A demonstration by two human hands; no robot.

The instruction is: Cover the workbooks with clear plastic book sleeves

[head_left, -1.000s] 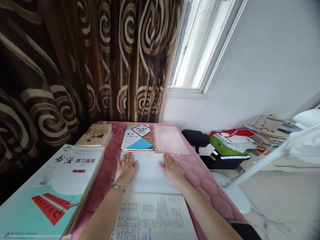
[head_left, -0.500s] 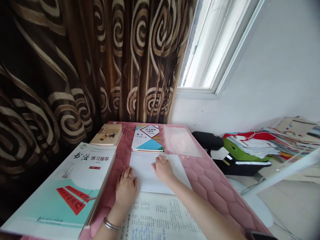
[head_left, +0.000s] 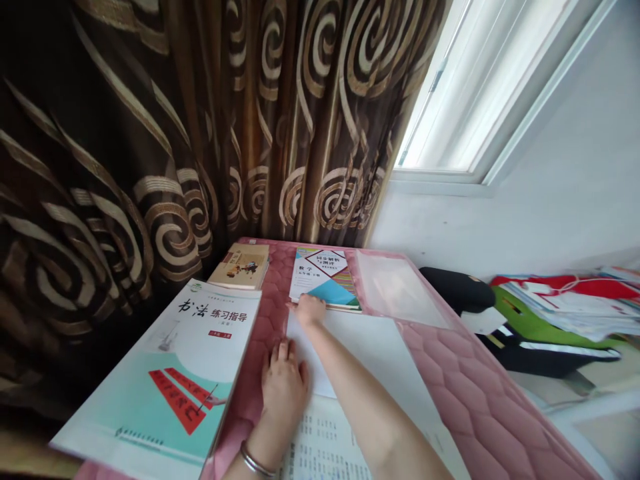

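Note:
A white sheet of paper (head_left: 380, 347) lies over the upper part of an open printed book (head_left: 325, 443) on the pink padded table cover. My left hand (head_left: 285, 381), with a silver bangle at the wrist, rests palm down along the sheet's left edge, fingers stretched out. My right hand (head_left: 309, 311) reaches across to the sheet's upper left corner and touches down there, close below a maths workbook (head_left: 320, 273). Its fingers lie bent and low on the paper, partly hidden by the hand, with no grip visible. My right forearm covers the middle of the sheet.
A large calligraphy workbook (head_left: 165, 373) tops a stack at left, with smaller tan books (head_left: 240, 267) behind it. A clear plastic sheet (head_left: 400, 287) lies at the back right. Beyond the table's right edge are a black and green bag (head_left: 545, 320) and piled papers (head_left: 575, 303).
My right hand has moved from the middle of the white sheet to its upper left corner. My left hand stays by the left edge. The view has swung left.

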